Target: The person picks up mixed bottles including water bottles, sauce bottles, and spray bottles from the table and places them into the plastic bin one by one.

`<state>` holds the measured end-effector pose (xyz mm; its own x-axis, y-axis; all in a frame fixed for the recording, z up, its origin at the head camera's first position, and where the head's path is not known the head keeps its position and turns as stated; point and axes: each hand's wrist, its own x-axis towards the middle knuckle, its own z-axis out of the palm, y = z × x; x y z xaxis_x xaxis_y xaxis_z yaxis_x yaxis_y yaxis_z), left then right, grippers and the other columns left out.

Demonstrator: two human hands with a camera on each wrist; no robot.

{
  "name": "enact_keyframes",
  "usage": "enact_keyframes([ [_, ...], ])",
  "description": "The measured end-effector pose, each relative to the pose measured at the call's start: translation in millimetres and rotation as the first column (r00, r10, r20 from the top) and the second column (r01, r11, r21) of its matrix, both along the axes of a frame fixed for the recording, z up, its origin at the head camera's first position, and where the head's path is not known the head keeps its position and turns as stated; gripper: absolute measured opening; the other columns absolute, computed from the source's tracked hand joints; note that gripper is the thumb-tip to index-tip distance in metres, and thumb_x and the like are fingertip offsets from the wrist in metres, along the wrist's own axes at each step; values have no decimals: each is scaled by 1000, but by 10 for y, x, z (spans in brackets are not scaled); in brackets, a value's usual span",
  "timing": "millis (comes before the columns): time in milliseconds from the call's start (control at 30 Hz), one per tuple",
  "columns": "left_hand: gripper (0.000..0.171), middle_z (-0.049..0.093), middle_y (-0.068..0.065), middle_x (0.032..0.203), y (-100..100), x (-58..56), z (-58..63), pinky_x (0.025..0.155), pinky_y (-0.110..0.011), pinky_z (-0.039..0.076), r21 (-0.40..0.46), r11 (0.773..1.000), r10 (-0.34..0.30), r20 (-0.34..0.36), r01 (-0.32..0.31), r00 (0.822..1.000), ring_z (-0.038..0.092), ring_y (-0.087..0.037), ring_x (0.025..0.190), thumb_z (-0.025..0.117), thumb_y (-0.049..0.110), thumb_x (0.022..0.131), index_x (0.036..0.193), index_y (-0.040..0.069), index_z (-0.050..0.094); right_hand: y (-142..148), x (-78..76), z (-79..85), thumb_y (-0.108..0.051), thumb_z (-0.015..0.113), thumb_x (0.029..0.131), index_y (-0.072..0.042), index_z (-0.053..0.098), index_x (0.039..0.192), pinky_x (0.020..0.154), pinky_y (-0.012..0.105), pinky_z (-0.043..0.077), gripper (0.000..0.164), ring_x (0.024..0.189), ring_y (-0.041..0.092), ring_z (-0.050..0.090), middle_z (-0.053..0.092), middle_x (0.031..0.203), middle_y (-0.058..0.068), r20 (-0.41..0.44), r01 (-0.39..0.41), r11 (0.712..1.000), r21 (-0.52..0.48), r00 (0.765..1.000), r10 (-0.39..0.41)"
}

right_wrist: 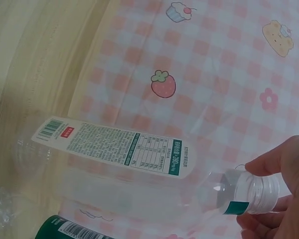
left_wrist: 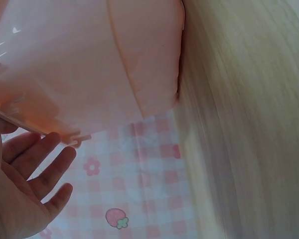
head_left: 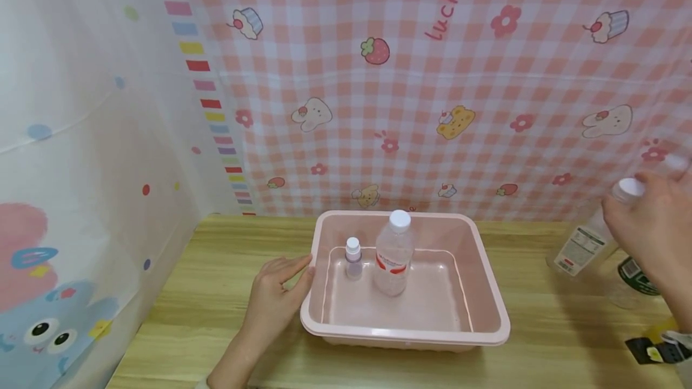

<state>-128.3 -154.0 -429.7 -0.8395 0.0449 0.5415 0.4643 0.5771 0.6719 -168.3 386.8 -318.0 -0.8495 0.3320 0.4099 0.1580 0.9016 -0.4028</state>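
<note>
My left hand (head_left: 278, 293) is at the left side of a pink plastic basin (head_left: 405, 335). In the left wrist view its fingers (left_wrist: 45, 154) are spread and nearly straight against the basin's rim. A small clear bottle with a white cap (head_left: 353, 260) and a larger clear bottle with a red-and-white label (head_left: 391, 263) stand upright inside the basin. On the right, my right hand (head_left: 651, 227) holds a tall clear plastic bottle (head_left: 581, 248) by its neck. In the right wrist view thumb and fingers are on either side of that neck; the bottle bears a printed label (right_wrist: 109, 147).
Beside the held bottle is another clear bottle with a dark green label (head_left: 638, 275). A black and yellow object (head_left: 651, 347) lies nearer the right front. The wooden table (head_left: 238, 257) meets a pink checked cloth (head_left: 346, 89) behind and a white patterned cloth (head_left: 92, 167) at left.
</note>
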Motion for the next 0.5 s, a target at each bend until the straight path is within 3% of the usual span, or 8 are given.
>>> enact_keyframes([
  [100, 26, 79, -7, 112, 2, -2, -2, 106, -54, 49, -3, 1000, -2, -1, 2, 1000, 71, -34, 111, 80, 9, 91, 116, 2, 79, -31, 22, -23, -16, 64, 97, 21, 49, 126, 59, 60, 51, 49, 85, 56, 56, 53, 110, 43, 10, 5, 1000, -9, 1000, -5],
  [200, 26, 79, -7, 112, 5, -2, 1, 106, -54, 49, -3, 1000, -1, -1, 1, 1000, 71, -32, 111, 80, 9, 91, 115, 2, 79, -44, 40, -59, -19, 65, 99, 21, 47, 129, 69, 69, 53, 53, 88, 60, 59, 53, 112, 45, 10, 13, 999, -36, 1000, -12],
  [333, 26, 79, -7, 112, 10, 2, 11, 105, -54, 50, -2, 1000, 2, 0, -2, 1000, 71, -31, 111, 80, 9, 91, 116, 2, 80, -41, 47, -106, -27, 66, 100, 19, 46, 133, 54, 46, 52, 60, 89, 56, 59, 55, 113, 43, 18, 19, 996, -92, 1000, -17],
  [433, 26, 79, -6, 111, 12, 3, 12, 104, -53, 51, -3, 1000, 8, 1, -8, 1000, 71, -30, 110, 81, 9, 90, 115, 2, 80, -47, 39, -134, -29, 66, 101, 19, 47, 134, 52, 23, 36, 62, 88, 50, 58, 56, 111, 40, 17, 21, 992, -126, 1000, -19],
  [500, 26, 79, -7, 111, 11, 1, 10, 103, -52, 51, -5, 1000, 10, -3, -10, 1000, 71, -30, 109, 81, 8, 89, 114, 2, 80, -57, 32, -156, -29, 68, 101, 19, 47, 136, 55, 22, 34, 64, 90, 48, 56, 56, 113, 39, 2, 18, 989, -144, 1000, -18],
])
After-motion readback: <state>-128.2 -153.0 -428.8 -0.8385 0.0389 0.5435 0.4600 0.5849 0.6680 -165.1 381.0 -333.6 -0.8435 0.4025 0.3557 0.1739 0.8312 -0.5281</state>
